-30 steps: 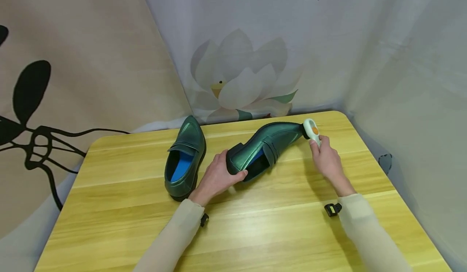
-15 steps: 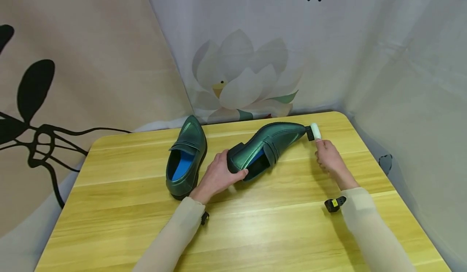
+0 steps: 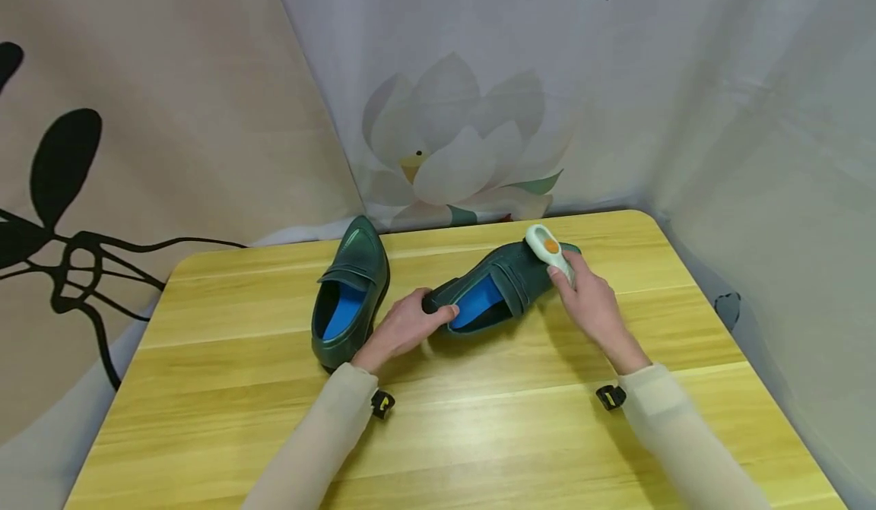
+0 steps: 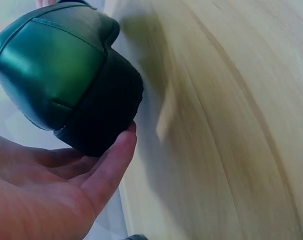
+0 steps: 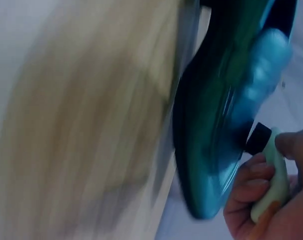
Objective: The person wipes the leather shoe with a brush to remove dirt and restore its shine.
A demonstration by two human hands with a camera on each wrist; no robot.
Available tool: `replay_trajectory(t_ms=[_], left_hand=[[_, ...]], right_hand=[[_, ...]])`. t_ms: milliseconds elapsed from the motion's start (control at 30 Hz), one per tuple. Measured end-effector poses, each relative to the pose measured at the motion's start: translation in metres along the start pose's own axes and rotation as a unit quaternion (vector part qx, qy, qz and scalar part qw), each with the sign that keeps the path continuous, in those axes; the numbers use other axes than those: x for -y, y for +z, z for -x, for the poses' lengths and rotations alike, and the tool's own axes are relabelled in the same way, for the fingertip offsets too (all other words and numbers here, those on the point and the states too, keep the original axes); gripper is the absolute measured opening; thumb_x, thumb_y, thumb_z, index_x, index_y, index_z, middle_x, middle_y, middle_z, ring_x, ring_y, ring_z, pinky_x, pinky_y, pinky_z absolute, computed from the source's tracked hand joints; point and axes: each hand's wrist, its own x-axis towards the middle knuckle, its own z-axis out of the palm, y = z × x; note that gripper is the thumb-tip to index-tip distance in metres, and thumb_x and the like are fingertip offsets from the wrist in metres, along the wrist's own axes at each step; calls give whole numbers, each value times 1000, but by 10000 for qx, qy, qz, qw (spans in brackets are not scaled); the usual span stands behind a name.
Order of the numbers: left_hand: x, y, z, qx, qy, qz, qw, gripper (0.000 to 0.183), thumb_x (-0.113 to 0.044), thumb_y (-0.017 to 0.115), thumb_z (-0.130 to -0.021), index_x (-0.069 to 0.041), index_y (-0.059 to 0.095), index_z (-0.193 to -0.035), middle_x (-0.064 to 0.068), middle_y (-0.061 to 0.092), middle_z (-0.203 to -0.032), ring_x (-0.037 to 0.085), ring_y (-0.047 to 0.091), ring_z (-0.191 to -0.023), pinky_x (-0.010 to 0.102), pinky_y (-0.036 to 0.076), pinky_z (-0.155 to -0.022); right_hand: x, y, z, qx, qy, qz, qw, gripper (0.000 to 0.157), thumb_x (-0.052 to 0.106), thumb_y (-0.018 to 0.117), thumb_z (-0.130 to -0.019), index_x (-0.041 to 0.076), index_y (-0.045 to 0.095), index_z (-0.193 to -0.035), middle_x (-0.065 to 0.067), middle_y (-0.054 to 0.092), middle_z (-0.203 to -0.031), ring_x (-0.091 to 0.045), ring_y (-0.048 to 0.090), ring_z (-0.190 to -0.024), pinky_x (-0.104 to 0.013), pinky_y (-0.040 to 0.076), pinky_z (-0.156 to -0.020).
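Observation:
My left hand (image 3: 405,326) grips a dark green loafer (image 3: 520,273) by its heel, thumb at the opening where a blue insole shows. In the left wrist view the fingers curl under the black heel block (image 4: 104,107). My right hand (image 3: 594,302) holds a small white brush (image 3: 545,244) with an orange spot on its handle. Its dark bristles (image 5: 258,138) are right at the upper of the loafer near the toe in the right wrist view. In the head view the brush lies over the toe area and hides part of it.
A matching green loafer (image 3: 350,289) stands upright to the left, toe toward the back, close beside my left forearm. The wooden table (image 3: 493,434) has rounded back corners. Printed cloth (image 3: 452,130) hangs behind it.
My right hand has brought the brush left, from the toe tip onto the upper. The held loafer has rolled so its opening and insole face up more. The other loafer stays put.

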Motion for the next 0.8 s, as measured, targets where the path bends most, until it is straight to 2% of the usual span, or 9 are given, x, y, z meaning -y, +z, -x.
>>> replay_trajectory(t_ms=[100, 267, 433, 600, 800], left_hand=[[-1, -1, 0, 102, -91, 102, 9999, 94, -69, 57, -92, -3, 39, -157, 20, 48, -153, 37, 52, -131, 58, 41, -111], [0, -3, -2, 199, -93, 193, 9996, 95, -70, 56, -93, -2, 39, -157, 21, 47, -154, 37, 52, -131, 59, 41, -111], [1, -4, -3, 233, 26, 236, 9994, 93, -70, 55, -94, -1, 41, -155, 20, 49, -152, 36, 53, -130, 57, 41, -111], [3, -6, -4, 316, 112, 359, 9988, 90, -71, 49, -97, 0, 47, -152, 19, 53, -149, 35, 56, -127, 55, 43, -110], [3, -7, -5, 510, -128, 685, 9963, 92, -77, 37, -98, -3, 48, -153, 15, 58, -142, 32, 58, -115, 51, 45, -105]], right_hand=[[11, 6, 7, 62, -293, 91, 9995, 55, 38, 49, -110, -1, 46, -149, -26, 68, -107, -35, 62, -79, -51, 50, -68], [11, 6, 13, -207, -368, 437, 9982, 51, 36, 52, -109, 0, 51, -145, -25, 70, -106, -37, 64, -78, -54, 51, -65], [-5, -5, 12, -368, -41, 777, 9963, 54, 37, 48, -110, -3, 50, -146, -26, 70, -101, -38, 64, -76, -52, 48, -60], [-22, -19, 10, -330, 478, 879, 9944, 59, 40, 42, -111, -7, 45, -146, -30, 68, -101, -40, 63, -74, -51, 46, -58], [-36, -24, 9, -182, 736, 856, 9934, 61, 41, 40, -111, -9, 43, -146, -31, 65, -98, -39, 61, -73, -51, 46, -59]])
